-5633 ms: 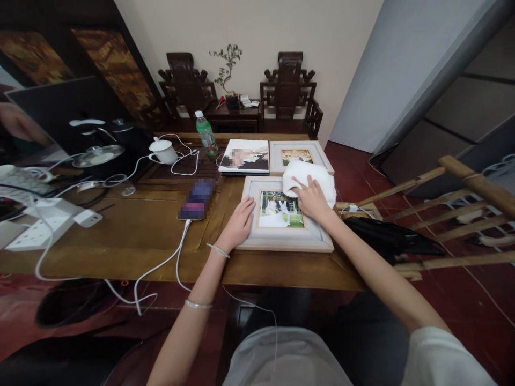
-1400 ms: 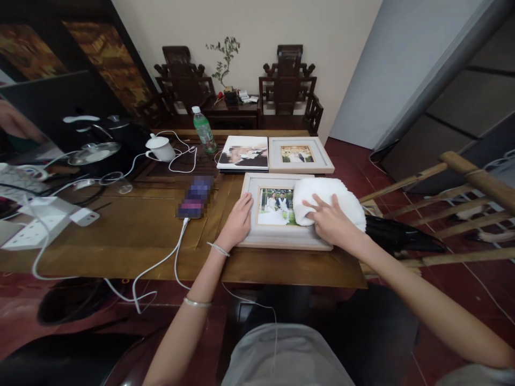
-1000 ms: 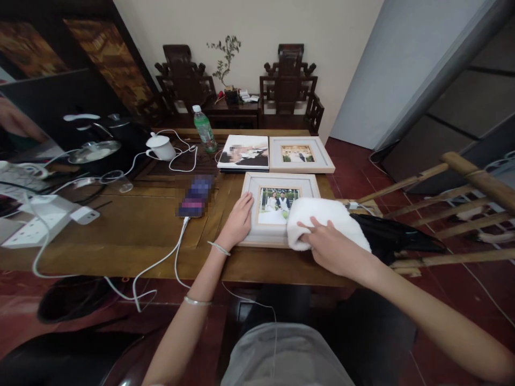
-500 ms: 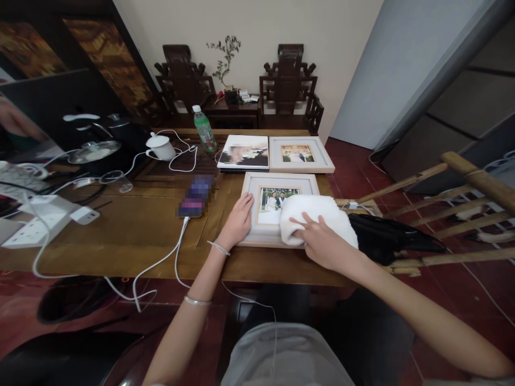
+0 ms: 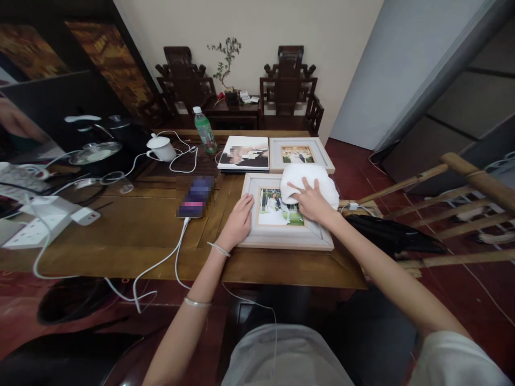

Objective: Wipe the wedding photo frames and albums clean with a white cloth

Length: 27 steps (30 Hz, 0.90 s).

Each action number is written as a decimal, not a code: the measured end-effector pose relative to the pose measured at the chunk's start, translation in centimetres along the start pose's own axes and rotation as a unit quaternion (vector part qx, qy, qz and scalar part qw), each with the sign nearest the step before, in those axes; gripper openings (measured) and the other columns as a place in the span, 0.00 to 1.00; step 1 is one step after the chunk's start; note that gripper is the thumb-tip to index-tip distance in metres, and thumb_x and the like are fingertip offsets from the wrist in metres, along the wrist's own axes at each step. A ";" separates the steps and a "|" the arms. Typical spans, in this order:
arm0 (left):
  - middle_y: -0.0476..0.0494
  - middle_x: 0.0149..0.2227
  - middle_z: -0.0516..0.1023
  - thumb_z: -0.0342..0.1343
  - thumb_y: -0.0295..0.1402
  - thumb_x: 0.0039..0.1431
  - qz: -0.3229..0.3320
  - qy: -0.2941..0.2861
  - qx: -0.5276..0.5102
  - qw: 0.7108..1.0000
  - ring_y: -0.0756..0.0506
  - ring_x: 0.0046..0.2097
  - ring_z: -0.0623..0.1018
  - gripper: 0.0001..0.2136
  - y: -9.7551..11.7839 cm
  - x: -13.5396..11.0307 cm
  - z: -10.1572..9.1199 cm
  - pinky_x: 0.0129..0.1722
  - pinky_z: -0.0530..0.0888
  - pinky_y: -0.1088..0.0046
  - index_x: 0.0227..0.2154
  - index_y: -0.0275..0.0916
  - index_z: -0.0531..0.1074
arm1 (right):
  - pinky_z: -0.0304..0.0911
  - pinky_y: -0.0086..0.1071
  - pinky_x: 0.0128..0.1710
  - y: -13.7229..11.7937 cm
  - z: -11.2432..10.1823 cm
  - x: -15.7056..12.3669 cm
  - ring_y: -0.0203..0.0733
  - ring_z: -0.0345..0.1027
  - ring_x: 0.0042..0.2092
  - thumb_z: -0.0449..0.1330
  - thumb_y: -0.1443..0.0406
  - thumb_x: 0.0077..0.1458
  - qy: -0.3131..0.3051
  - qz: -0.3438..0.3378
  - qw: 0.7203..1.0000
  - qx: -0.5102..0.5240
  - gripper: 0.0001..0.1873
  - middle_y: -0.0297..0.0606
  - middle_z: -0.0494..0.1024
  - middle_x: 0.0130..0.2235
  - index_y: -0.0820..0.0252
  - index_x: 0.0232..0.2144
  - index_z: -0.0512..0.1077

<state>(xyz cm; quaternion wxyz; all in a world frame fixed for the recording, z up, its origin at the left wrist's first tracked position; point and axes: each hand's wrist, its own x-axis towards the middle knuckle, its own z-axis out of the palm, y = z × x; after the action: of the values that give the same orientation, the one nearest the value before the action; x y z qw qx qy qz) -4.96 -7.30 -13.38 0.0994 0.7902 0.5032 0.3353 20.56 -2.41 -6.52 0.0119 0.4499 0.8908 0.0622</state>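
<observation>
A light wooden picture frame with a wedding photo lies face up near the table's front edge. My left hand holds the frame by its left side, with the fingers close together over the rim. Under my right hand is a folded white towel, pressed on the frame's upper right part with the fingers spread over it. The towel hides that corner and a bit of the photo. Just behind lie a second framed photo and a stack with a photo cover.
A phone on a white cable lies left of the frame. Farther left are a green bottle, a lidded white cup, a pot and a power strip. A bamboo chair with a black bag stands right.
My right hand has slid the towel away from me and slightly left, from the frame's lower right to its upper right. The lower right corner now shows. My left hand stays put.
</observation>
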 end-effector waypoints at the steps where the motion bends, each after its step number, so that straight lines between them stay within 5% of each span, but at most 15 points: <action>1: 0.32 0.61 0.64 0.40 0.27 0.64 -0.001 0.000 0.002 1.000 0.39 0.65 0.58 0.21 0.1 0.0 0.0 0.65 0.57 0.54 0.58 0.30 0.63 | 0.42 0.71 0.56 -0.5 0.1 -0.1 0.71 0.41 0.65 0.47 0.78 0.48 -0.001 -0.002 1.000 -0.005 0.30 0.36 0.54 0.66 0.62 0.52 0.71; 11: 0.32 0.61 0.64 0.40 0.26 0.63 -0.007 0.005 -0.003 1.000 0.39 0.66 0.58 0.21 0.3 0.1 0.2 0.65 0.56 0.54 0.58 0.29 0.63 | 0.43 0.71 0.56 -6.6 -1.1 -6.6 0.73 0.41 0.64 0.49 0.77 0.48 -0.043 -0.032 0.998 0.031 0.27 0.38 0.54 0.66 0.62 0.48 0.74; 15: 0.32 0.62 0.63 0.40 0.26 0.63 -0.006 -0.001 0.006 1.000 0.39 0.66 0.57 0.22 0.3 0.0 0.1 0.65 0.56 0.53 0.58 0.30 0.62 | 0.47 0.70 0.56 -8.7 -2.6 -7.4 0.72 0.43 0.64 0.48 0.78 0.48 -0.076 -0.051 0.992 0.083 0.29 0.37 0.54 0.66 0.61 0.50 0.72; 19: 0.31 0.62 0.62 0.40 0.26 0.62 -0.008 -0.014 0.002 1.000 0.39 0.66 0.56 0.22 0.1 0.0 -0.1 0.64 0.56 0.53 0.58 0.29 0.62 | 0.44 0.66 0.59 -10.2 -3.1 -6.8 0.67 0.40 0.66 0.48 0.77 0.48 -0.066 -0.141 0.979 0.132 0.27 0.35 0.53 0.66 0.60 0.48 0.74; 22: 0.32 0.62 0.62 0.41 0.28 0.62 -0.005 -0.020 -0.004 1.000 0.39 0.66 0.56 0.21 0.0 0.0 -0.1 0.64 0.57 0.53 0.58 0.30 0.62 | 0.43 0.64 0.60 -9.4 -2.2 -5.6 0.62 0.40 0.66 0.48 0.78 0.47 -0.043 -0.163 0.975 0.145 0.28 0.35 0.56 0.66 0.59 0.47 0.74; 27: 0.33 0.62 0.63 0.40 0.28 0.63 -0.010 -0.006 0.004 1.000 0.39 0.66 0.58 0.21 0.2 0.1 -0.1 0.65 0.56 0.53 0.58 0.31 0.63 | 0.39 0.64 0.61 -4.6 -0.5 -2.4 0.62 0.40 0.67 0.49 0.79 0.46 -0.003 -0.082 0.992 0.097 0.30 0.40 0.55 0.66 0.62 0.50 0.72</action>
<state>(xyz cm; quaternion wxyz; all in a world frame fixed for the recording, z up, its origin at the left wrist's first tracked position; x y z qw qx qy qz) -4.84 -7.38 -13.16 0.1029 0.7877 0.5114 0.3277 18.27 -7.04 -6.61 -0.0243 0.3743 0.9266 -0.0266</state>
